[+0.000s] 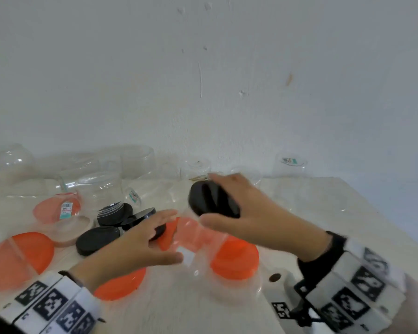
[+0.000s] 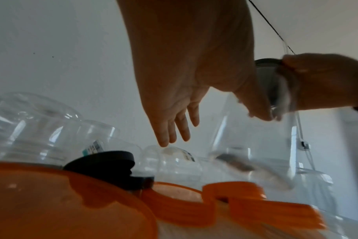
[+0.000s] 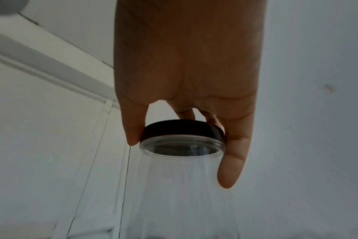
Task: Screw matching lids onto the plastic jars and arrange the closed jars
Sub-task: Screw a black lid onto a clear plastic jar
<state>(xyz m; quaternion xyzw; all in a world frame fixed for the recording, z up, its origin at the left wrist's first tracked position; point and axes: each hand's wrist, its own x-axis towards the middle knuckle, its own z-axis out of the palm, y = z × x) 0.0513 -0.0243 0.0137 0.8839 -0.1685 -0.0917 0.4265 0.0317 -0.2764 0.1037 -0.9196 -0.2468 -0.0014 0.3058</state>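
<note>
Jar [image 3: 174, 186], clear thin plastic, is carried above the near middle of the table [image 1: 323, 201] by its black lid [image 1: 212, 201], gripped round the rim by the right hand [image 1: 246, 213]. Lightness and flexible, slippery walls are judged likely; the rigid lid is the safer hold. The left hand [image 1: 135, 244] hovers with fingers straight, holding nothing.

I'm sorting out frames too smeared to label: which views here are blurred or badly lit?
Head view: motion blur smears the left hand and the clear jar; the right hand is softer too. Left wrist view: orange lids streaked, hand backlit and dark. Right wrist view: black lid fairly sharp, hand in shadow against the bright wall.
</note>
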